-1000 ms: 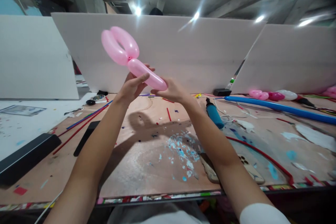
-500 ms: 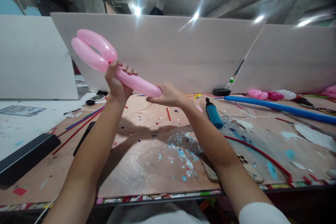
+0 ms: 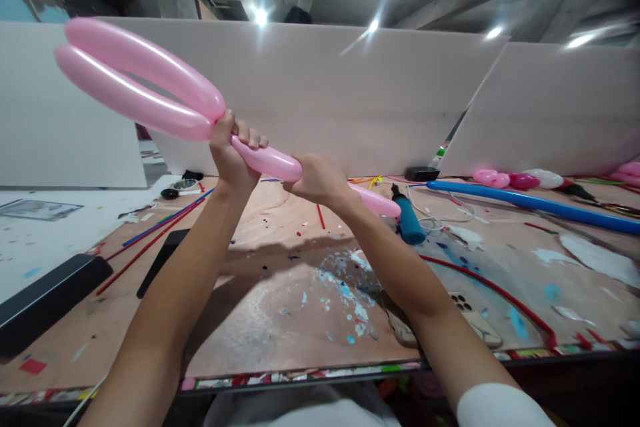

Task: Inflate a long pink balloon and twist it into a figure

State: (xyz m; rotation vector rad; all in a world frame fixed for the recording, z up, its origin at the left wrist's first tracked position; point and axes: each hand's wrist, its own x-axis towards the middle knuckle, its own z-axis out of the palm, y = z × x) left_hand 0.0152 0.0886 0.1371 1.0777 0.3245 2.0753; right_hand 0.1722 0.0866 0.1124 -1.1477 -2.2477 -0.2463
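A long pink modelling balloon (image 3: pixel 145 93) stretches across both my hands above the table. Its looped part, two lengths side by side with a slit between, points up and left. My left hand (image 3: pixel 235 150) is wrapped round the balloon at the base of that loop. Farther right, my right hand (image 3: pixel 320 179) grips the same balloon. A short inflated stretch shows between the hands, and a pink tail emerges past my right wrist, in front of a teal hand pump (image 3: pixel 410 219).
A long blue balloon (image 3: pixel 525 201) lies at the right, near pink and white balloons (image 3: pixel 545 179). A phone (image 3: pixel 473 320) rests by my right forearm. Thin red balloons, paper scraps and a black box (image 3: pixel 50 300) lie about. White panels (image 3: pixel 350 93) stand behind.
The pink loop has become much longer, reaching farther up and left. The balloon's tail now shows past my right wrist. My hands have shifted slightly right, closer together.
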